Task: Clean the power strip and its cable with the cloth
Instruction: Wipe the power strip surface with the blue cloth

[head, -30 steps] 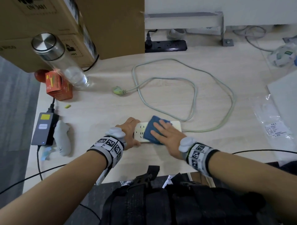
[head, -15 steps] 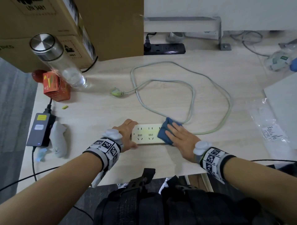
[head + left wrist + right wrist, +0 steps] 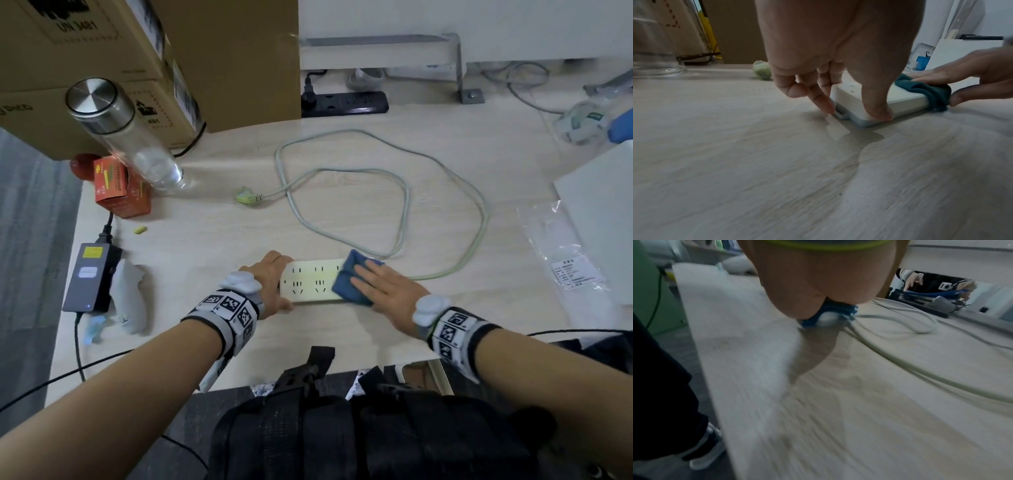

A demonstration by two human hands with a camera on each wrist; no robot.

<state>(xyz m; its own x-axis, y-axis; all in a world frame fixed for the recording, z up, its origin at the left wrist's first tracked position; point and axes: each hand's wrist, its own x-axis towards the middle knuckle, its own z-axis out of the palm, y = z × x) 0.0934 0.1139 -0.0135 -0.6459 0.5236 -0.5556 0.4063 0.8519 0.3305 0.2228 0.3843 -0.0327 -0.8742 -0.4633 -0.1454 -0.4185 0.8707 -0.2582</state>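
A cream power strip (image 3: 310, 282) lies flat near the table's front edge. My left hand (image 3: 270, 286) grips its left end, thumb on the near side (image 3: 877, 105) and fingers on the far side. My right hand (image 3: 383, 291) lies flat with straight fingers on a folded blue cloth (image 3: 349, 286), pressing it onto the strip's right end; the cloth (image 3: 929, 92) drapes over that end. The strip's pale green cable (image 3: 404, 205) loops over the table behind it and ends in a plug (image 3: 246, 198). In the right wrist view the cloth (image 3: 828, 318) shows under my palm.
A glass bottle with a steel cap (image 3: 126, 137), an orange box (image 3: 118, 188) and cardboard boxes (image 3: 137, 61) stand at the back left. A laptop charger (image 3: 90, 279) lies left. A black power strip (image 3: 346, 102) sits at the back. A plastic bag (image 3: 561, 253) lies right.
My right hand slid the cloth from the strip's middle to its right end, then back slightly left. The left hand kept hold of the left end.
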